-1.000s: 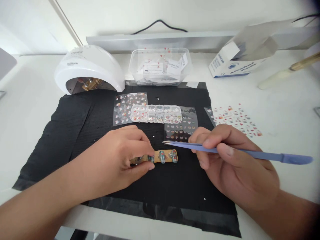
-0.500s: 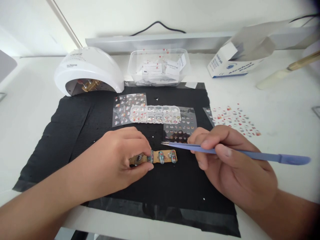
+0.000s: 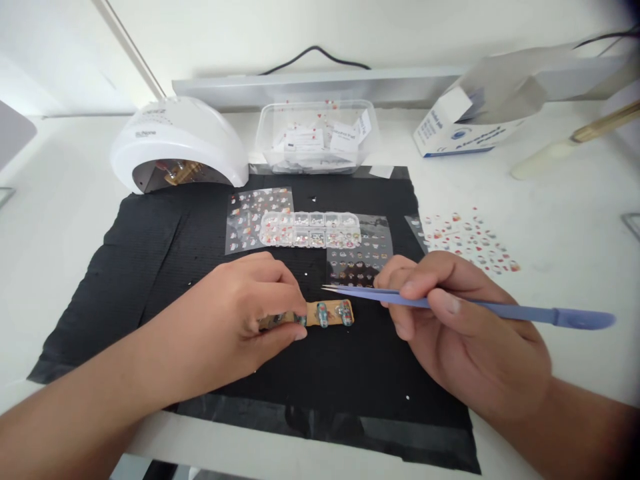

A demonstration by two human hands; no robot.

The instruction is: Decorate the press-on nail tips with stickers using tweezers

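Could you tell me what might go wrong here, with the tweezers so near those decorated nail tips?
The tweezers in the right hand hover just above the nail tips on the wooden stick; a slip could scratch them. The left hand pins only one end, so the stick might pivot. Loose gems could scatter from the open bead box.

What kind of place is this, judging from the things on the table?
Probably a nail-art workstation: a white nail lamp, sticker sheets with a clear gem box, and decorated nail tips on a stick beside purple tweezers.
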